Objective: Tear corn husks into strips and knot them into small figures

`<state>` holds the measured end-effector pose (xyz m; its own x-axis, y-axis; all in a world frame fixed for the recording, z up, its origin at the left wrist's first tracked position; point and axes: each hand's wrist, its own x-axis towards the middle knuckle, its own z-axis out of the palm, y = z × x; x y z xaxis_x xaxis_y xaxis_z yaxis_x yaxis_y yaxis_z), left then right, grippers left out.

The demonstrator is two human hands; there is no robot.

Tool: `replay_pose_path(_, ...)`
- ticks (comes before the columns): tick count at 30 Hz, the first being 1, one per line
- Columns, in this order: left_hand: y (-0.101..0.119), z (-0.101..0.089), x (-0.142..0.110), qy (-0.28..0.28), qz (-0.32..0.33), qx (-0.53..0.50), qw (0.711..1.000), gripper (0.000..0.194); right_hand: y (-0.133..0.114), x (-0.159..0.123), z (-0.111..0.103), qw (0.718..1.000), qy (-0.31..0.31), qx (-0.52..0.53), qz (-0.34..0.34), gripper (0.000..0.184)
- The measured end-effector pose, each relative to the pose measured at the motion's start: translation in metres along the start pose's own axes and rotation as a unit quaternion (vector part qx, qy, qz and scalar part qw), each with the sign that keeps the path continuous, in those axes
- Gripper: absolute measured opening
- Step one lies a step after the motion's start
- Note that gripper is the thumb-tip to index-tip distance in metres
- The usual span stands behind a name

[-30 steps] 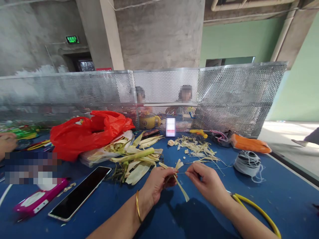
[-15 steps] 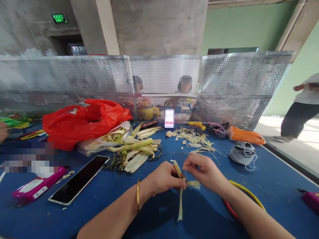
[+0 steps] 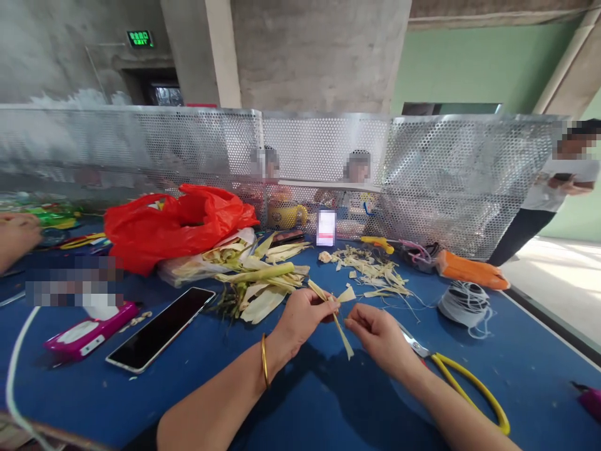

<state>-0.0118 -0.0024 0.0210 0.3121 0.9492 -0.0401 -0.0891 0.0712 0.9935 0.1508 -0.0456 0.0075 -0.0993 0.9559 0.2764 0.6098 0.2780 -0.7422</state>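
Note:
My left hand [image 3: 307, 318] pinches crossed strips of dried corn husk [image 3: 346, 343] between thumb and fingers. The strips' ends stick out up left, up right and downward. Just right of them, my right hand [image 3: 378, 332] is closed in a pinch. Whatever it holds is too fine to make out. Under my right wrist lie scissors [image 3: 416, 343] with yellow handles, partly covered by the forearm. Beyond my left hand is a pile of corn husks [image 3: 260, 304]. Shredded husk bits [image 3: 370, 266] are scattered beyond the right hand.
A dark phone [image 3: 162, 329] and a magenta case [image 3: 89, 332] lie left. Behind them sits a red plastic bag [image 3: 154, 238]. A lit phone [image 3: 325, 227] stands before a perforated metal screen [image 3: 323, 138]. White cord [image 3: 464, 307] and an orange packet [image 3: 472, 269] lie right. Other people are nearby.
The husk strips have turned in my left hand, with the lower end swinging right. My right hand has moved lower relative to the strips. More of the scissors shows. The view has shifted left.

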Motion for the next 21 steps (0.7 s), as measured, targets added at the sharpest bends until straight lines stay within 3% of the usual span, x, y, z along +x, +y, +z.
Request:
replay_pose_path(5, -0.001, 0.001, 0.002, -0.001, -0.037, -0.039, 0.999, 0.013, -0.008, -0.006, -0.002, 0.984, -0.002, -0.109, -0.138, 0.024)
replay_pose_path(10, -0.007, 0.000, 0.004, -0.007, -0.020, -0.013, 1.000, 0.020, -0.011, -0.009, -0.007, 0.946, 0.012, -0.218, -0.240, 0.026)
replay_pose_path(15, -0.008, 0.004, -0.003, -0.103, -0.058, -0.001, 0.993, 0.028, -0.010, -0.006, -0.010, 0.919, 0.112, -0.255, -0.278, 0.021)
replay_pose_path(21, -0.007, 0.005, -0.009, -0.164, -0.084, -0.007, 0.983, 0.030, -0.004, -0.006, -0.005, 0.914, 0.080, -0.309, -0.249, 0.024)
